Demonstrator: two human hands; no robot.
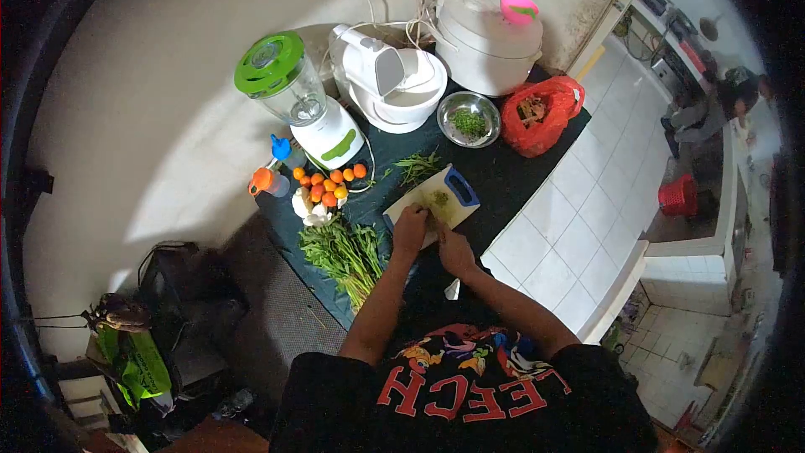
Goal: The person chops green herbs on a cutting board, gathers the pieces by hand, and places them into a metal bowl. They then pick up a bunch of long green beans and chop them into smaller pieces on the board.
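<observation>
A white cutting board (458,211) with a blue handle lies tilted near the table's front edge. Chopped green herbs (440,199) sit on its upper part. My left hand (410,229) rests over the board's left side, fingers curled and pressed down; what is under them is hidden. Close by on the right, my right hand (455,252) is closed at the board's lower edge, its fingers around something too small and dark to make out. Loose green leaves (417,169) lie just beyond the board. A large bunch of leafy greens (344,256) is left of my left hand.
Behind stand a blender (327,134), a white mixer with bowl (411,105) and a lidded white tub (482,50). A metal bowl of chopped greens (482,136) sits beside a red plastic bag (537,138). Small orange fruits (317,193) lie left. Another person (713,109) is far right.
</observation>
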